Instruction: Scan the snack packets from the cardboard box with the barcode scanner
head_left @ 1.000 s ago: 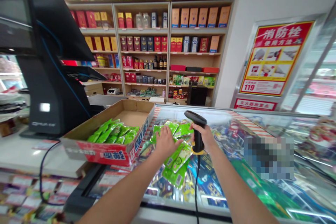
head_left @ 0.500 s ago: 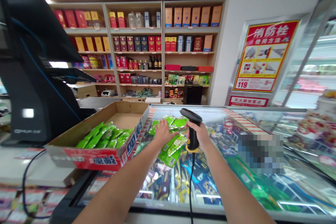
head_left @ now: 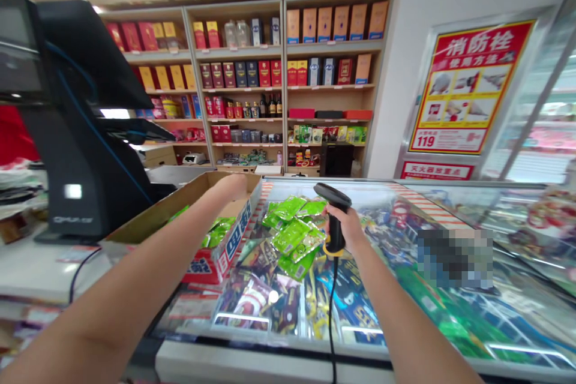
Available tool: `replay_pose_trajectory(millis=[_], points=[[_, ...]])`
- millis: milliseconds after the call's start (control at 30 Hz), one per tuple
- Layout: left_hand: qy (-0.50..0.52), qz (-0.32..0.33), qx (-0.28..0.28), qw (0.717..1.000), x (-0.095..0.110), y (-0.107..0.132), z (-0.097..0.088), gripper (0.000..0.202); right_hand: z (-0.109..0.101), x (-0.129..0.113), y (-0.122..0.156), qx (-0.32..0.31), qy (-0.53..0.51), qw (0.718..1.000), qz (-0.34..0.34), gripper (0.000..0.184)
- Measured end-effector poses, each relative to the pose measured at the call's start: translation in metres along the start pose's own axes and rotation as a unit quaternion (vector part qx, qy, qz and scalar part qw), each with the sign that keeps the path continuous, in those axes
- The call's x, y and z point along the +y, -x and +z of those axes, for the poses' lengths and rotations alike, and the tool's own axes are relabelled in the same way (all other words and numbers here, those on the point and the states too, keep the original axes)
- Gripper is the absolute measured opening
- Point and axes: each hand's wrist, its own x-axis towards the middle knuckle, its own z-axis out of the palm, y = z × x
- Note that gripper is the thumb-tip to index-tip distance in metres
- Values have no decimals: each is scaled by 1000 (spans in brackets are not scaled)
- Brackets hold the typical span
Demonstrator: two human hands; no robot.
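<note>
Left hand (head_left: 231, 186) is extended over the far rim of the open cardboard carton (head_left: 220, 249); the fingers are blurred and bunched, so whether it holds anything cannot be told. Right hand (head_left: 347, 229) is closed firmly round the handle of a black handheld barcode scanner (head_left: 335, 225).

Edges: the carton's near corner stands at the rim of the glass-topped freezer chest (head_left: 270, 359), on the counter (head_left: 40, 270) side. The left forearm crosses above the carton and hides much of its opening. The hands are well apart, with a loose heap of green sachets (head_left: 292, 234) between them, nearer the right hand.

Contents: more green sachets (head_left: 216, 233) lie in the carton, low against its inner wall. Mixed snack packets (head_left: 265, 306) fill the chest below the heap. Whether the heap rests on the glass or inside the chest cannot be settled.

Orientation: the scanner's handle stands nearly upright, its long axis tilted slightly. The head lies crosswise on top, nose aimed up and to the left, towards the carton side. A black cable (head_left: 332, 312) drops from the butt past the chest's front edge.
</note>
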Motion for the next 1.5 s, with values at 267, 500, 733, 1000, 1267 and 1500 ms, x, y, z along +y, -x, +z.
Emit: replay_pose_trajectory(millis=[267,500,733,1000,1267,1500], points=[[176,-142,-145,963,-69,25,42,26,1,-2,1,-3,3,1000,-1,28],[176,-56,-52,981,-72,20,21,16,1,1,-2,-1,7,1000,3,28],[152,-68,217,962,-44,30,-22,17,3,-2,1,-2,12,1000,-1,28],[354,-42,326,876,38,43,23,13,5,-8,8,-39,15,999,-6,27],[829,-179,172,502,89,10,144,15,2,3,3,-81,51,995,12,27],[876,-123,125,449,78,10,157,25,5,13,1,-90,60,994,35,27]])
